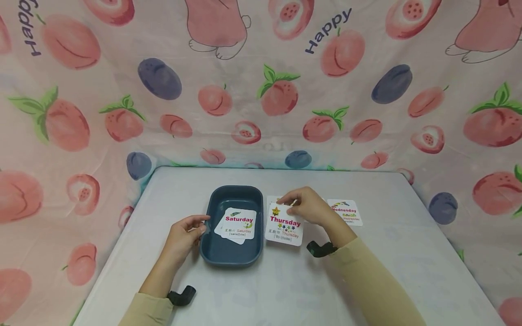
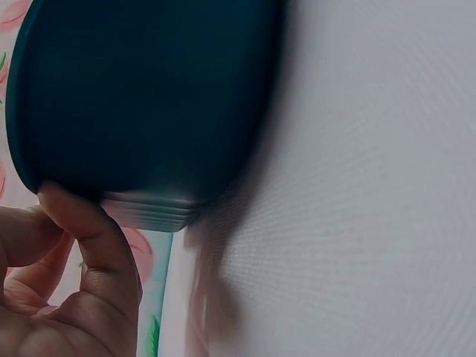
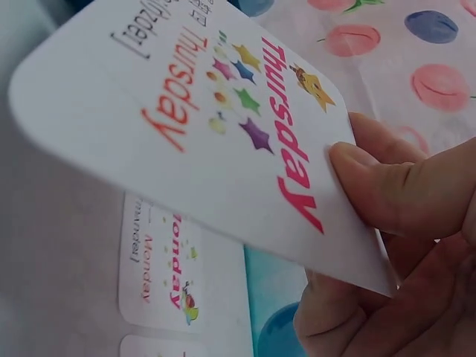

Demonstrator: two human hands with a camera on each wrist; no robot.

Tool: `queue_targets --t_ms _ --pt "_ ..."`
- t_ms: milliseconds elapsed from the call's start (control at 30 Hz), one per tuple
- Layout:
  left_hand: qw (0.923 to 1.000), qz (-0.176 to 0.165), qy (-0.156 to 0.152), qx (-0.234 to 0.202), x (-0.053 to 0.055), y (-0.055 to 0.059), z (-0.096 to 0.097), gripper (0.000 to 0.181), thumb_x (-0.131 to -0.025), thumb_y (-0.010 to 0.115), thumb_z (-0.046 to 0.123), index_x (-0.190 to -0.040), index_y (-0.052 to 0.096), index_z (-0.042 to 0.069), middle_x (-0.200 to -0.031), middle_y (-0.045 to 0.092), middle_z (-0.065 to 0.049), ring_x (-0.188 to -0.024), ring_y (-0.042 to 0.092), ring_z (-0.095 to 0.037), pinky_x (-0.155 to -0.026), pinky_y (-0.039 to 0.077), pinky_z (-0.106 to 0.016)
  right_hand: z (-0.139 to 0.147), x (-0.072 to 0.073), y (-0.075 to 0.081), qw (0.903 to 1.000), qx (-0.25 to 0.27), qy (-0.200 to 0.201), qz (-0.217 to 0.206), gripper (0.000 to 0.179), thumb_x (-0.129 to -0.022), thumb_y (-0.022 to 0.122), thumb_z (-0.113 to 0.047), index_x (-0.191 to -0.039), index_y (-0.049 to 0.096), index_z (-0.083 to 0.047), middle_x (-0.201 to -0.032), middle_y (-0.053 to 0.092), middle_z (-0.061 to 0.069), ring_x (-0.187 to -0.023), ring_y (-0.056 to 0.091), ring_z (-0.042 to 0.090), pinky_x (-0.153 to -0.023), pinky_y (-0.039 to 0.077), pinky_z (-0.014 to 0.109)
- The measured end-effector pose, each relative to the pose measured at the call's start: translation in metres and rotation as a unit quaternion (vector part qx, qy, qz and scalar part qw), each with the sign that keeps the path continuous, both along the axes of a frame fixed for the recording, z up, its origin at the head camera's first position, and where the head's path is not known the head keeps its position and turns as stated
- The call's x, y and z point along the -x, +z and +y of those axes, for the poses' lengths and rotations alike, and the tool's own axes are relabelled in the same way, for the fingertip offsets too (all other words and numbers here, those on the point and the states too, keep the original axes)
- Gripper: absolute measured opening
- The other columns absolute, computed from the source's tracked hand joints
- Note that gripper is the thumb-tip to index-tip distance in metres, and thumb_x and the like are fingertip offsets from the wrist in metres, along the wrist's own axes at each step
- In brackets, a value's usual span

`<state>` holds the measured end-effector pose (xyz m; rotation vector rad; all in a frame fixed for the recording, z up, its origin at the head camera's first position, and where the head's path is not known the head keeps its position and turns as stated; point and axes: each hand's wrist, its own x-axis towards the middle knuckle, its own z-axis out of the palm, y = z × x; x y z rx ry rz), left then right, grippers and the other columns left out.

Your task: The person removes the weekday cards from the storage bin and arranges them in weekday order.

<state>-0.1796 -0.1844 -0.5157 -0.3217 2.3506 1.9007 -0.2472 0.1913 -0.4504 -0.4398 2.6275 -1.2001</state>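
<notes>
My right hand (image 1: 309,207) pinches the top edge of a white "Thursday" card (image 1: 284,225), held tilted just right of a dark blue tray (image 1: 232,256). In the right wrist view, the thumb presses on the printed face of the card, which bears colored stars. At the tray's left rim, my left hand (image 1: 182,236) grips the edge between thumb and fingers. Inside the tray lies a "Saturday" card (image 1: 239,223), overlapping at least one other card whose print is hidden.
A "Wednesday" card (image 1: 345,213) lies on the white table (image 1: 281,290), partly behind the right forearm. The right wrist view shows a "Monday" card (image 3: 160,260) on the table under the Thursday card, with another card's edge beside it. A fruit-patterned cloth (image 1: 244,99) hangs behind.
</notes>
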Motion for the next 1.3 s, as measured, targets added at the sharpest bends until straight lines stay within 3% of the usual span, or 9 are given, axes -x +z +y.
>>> queue_targets --t_ms 300,567,700,833,1100,1300 --pt "1.0 0.004 0.0 0.001 0.0 -0.001 0.0 0.033 -0.102 0.067 0.001 -0.134 0.074 0.008 -0.102 0.062 -0.005 -0.076 0.055 -0.015 -0.062 0.051 -0.025 0.001 0.0 -0.019 0.9995 0.014 0.01 -0.027 0.033 -0.09 0.076 0.008 -0.116 0.084 -0.011 -0.118 0.079 0.013 -0.091 0.064 0.02 -0.079 0.053 0.03" --pt "1.0 0.006 0.003 -0.001 0.0 -0.001 0.0 0.033 -0.101 0.067 0.0 -0.133 0.075 0.007 -0.099 0.061 -0.003 -0.074 0.054 -0.014 -0.061 0.05 -0.025 -0.004 0.003 -0.039 0.9992 -0.023 0.007 -0.032 0.033 -0.089 0.077 0.007 -0.11 0.086 -0.017 -0.113 0.077 0.004 -0.1 0.064 0.02 -0.082 0.056 0.031" --pt "1.0 0.004 0.004 -0.002 0.0 0.0 0.0 0.033 -0.101 0.067 0.0 -0.132 0.075 0.007 -0.1 0.061 -0.003 -0.073 0.054 -0.013 -0.061 0.05 -0.025 -0.008 0.002 -0.042 0.9984 -0.037 0.001 -0.044 0.034 -0.088 0.078 0.008 -0.109 0.086 -0.018 -0.113 0.074 0.005 -0.104 0.063 0.022 -0.087 0.056 0.033" --pt "1.0 0.003 0.004 -0.004 0.0 0.001 0.001 0.033 -0.101 0.066 0.0 -0.133 0.075 0.007 -0.1 0.061 -0.004 -0.074 0.054 -0.014 -0.061 0.05 -0.025 -0.011 0.002 -0.046 0.9973 -0.045 -0.017 -0.056 0.034 -0.088 0.078 0.008 -0.107 0.086 -0.02 -0.11 0.072 0.005 -0.101 0.062 0.022 -0.081 0.054 0.031" --pt "1.0 0.002 0.003 -0.003 0.0 0.001 0.001 0.033 -0.102 0.066 0.001 -0.134 0.074 0.007 -0.1 0.061 -0.004 -0.075 0.055 -0.014 -0.062 0.051 -0.026 -0.017 0.001 -0.053 0.9962 -0.069 -0.038 -0.037 0.037 -0.085 0.078 0.009 -0.103 0.087 -0.022 -0.106 0.07 0.004 -0.095 0.059 0.021 -0.078 0.051 0.031" --pt "1.0 0.004 0.003 -0.004 0.001 0.0 0.0 0.033 -0.102 0.065 0.001 -0.133 0.074 0.007 -0.101 0.061 -0.004 -0.076 0.055 -0.015 -0.063 0.05 -0.025 -0.022 0.001 -0.055 0.994 -0.081 -0.055 -0.05 0.036 -0.085 0.079 0.007 -0.101 0.087 -0.024 -0.106 0.069 0.003 -0.096 0.059 0.022 -0.08 0.05 0.031"
